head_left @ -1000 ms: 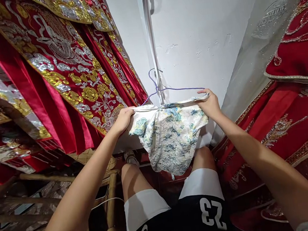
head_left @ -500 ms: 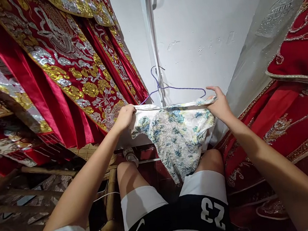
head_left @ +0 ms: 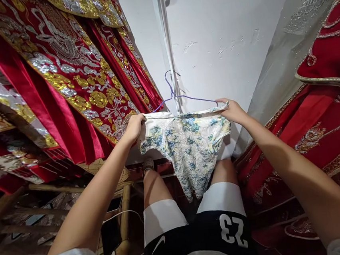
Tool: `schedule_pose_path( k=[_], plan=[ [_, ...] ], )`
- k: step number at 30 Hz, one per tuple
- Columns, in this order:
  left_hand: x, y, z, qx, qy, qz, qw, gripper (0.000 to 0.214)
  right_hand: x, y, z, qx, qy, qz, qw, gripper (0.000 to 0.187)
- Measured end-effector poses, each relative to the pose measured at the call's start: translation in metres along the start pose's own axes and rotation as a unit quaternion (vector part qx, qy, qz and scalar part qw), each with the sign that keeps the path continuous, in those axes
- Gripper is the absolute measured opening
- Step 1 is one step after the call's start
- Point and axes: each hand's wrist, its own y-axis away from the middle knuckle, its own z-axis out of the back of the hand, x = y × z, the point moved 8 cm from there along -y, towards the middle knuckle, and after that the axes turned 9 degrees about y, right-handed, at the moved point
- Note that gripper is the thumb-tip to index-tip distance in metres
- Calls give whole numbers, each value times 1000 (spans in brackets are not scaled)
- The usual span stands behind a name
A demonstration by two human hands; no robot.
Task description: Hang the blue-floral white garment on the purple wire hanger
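A white top with a blue and yellow floral print (head_left: 189, 141) hangs stretched between my two hands in front of my knees. My left hand (head_left: 135, 127) grips its left upper edge, fingers closed. At the other end, my right hand (head_left: 233, 110) pinches the right upper edge close to the hanger's arm. Behind the garment's upper edge, a purple wire hanger (head_left: 194, 98) shows its hook and sloping arms; its lower part is hidden by the cloth. The hook is by a white vertical pole (head_left: 165, 35).
Red costumes with gold and silver sequins (head_left: 93, 82) hang on the left. More red beaded garments (head_left: 314, 129) hang on the right beside a sheer grey cloth (head_left: 272, 69). A bamboo frame (head_left: 124, 216) with a dark phone (head_left: 111, 233) and white cable stands at lower left.
My right hand has moved left and now pinches the edge, its raised finger lowered by the hanger. The top has shifted slightly left. My left leg has moved inward.
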Motion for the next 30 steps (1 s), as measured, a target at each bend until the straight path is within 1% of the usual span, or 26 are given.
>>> schedule_pose_path(
  k=[2,3,4,5,6,8,9,10,12,13,14,15,16,17,18,19,20,22,23,24,25,26,28,29,30],
  plan=[
    [1,-1,0,-3,-2,5,1000,24,1,0,-14,81,-11,1,997,46],
    [0,-1,1,-8,-6,1,1000,24,0,1,-18,107,-13,2,994,40],
    [-1,-2,2,-11,-9,-7,1000,24,0,1,-19,111,-12,4,994,38],
    [-2,-3,2,-14,-10,-16,1000,24,-1,0,-16,93,-7,5,996,37],
    [-3,-3,2,-14,-7,-23,1000,24,-3,0,-11,62,-1,6,998,40],
    [-2,-5,1,-5,5,-27,1000,23,-5,-1,-1,6,6,5,1000,57],
    [-1,-6,1,-1,10,-27,1000,23,-6,-2,-2,6,5,6,1000,63],
    [0,-6,1,2,12,-26,1000,23,-6,-2,-6,29,0,7,1000,61],
    [2,-8,3,-1,10,-27,1000,25,-6,-1,-18,103,-7,13,995,44],
    [2,-8,4,-4,8,-27,1000,26,-5,-1,-22,126,-6,17,992,38],
    [2,-9,5,-7,6,-27,1000,26,-4,-1,-22,126,-1,21,992,36],
    [2,-9,6,-8,5,-26,1000,26,-4,-3,-19,105,5,23,994,35],
    [2,-9,5,-6,5,-25,1000,26,-5,-4,-13,70,9,22,997,38],
    [2,-9,5,-4,6,-22,1000,26,-6,-6,-8,35,11,19,999,46],
    [1,-9,4,-1,8,-20,1000,25,-7,-7,-5,14,8,13,1000,56],
    [0,-8,3,0,10,-19,1000,25,-8,-8,-6,17,-1,8,1000,62],
    [0,-8,2,0,11,-18,1000,24,-9,-9,-11,44,-15,6,999,62],
    [-1,-8,2,-4,13,-18,1000,23,-9,-8,-28,131,-46,5,990,47],
    [-1,-8,2,-7,13,-19,1000,22,-9,-6,-35,162,-53,-2,985,41],
    [-1,-8,2,-9,14,-20,1000,22,-11,-5,-37,169,-51,-13,984,39],
    [0,-8,3,-9,16,-21,1000,21,-14,-5,-35,150,-40,-26,987,39],
    [1,-9,3,-9,18,-19,1000,21,-17,-6,-29,111,-26,-40,993,42],
    [3,-9,3,-4,24,-11,1000,22,-19,-8,-16,25,-4,-54,998,57],
    [4,-10,3,-2,26,-7,1000,23,-19,-9,-12,5,-6,-52,999,67],
    [4,-10,3,-2,25,-8,1000,23,-18,-11,-13,7,-16,-48,999,73]
  ],
)
